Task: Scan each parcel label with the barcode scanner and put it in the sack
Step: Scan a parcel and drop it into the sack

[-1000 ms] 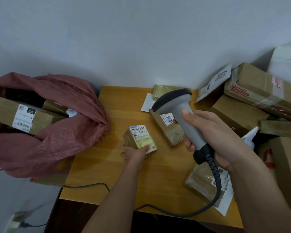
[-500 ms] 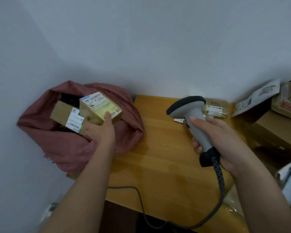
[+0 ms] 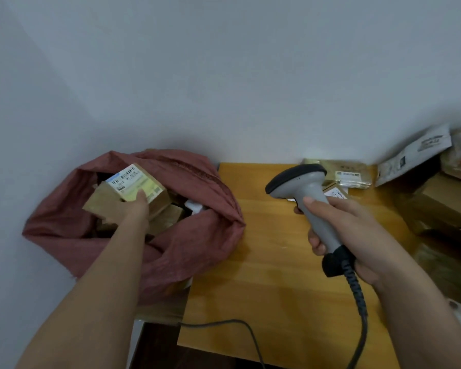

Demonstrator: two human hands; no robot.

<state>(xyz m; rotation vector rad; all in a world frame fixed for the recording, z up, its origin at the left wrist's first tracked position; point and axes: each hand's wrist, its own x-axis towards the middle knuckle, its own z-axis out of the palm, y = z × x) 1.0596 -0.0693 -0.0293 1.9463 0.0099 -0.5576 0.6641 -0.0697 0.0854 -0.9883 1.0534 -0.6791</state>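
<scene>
A dark red woven sack (image 3: 197, 235) stands open to the left of the wooden table (image 3: 277, 275). My left hand (image 3: 137, 209) reaches into its mouth, gripping a small brown parcel (image 3: 136, 183) with a white and yellow label facing up. Other brown parcels (image 3: 168, 217) lie inside the sack beneath it. My right hand (image 3: 349, 230) holds the grey barcode scanner (image 3: 308, 193) upright over the table, its dark head pointing left. The scanner's black cable (image 3: 357, 302) hangs down off the table's front.
Labelled parcels (image 3: 343, 177) lie at the table's back edge. A white mailer (image 3: 413, 155) and stacked cardboard boxes (image 3: 442, 203) fill the right side. White walls close in behind and on the left. A thin cable (image 3: 224, 324) crosses the table's front edge.
My left hand lifted the small parcel off the table and carried it left into the sack's mouth. The view swung left with it. The scanner stayed in my right hand.
</scene>
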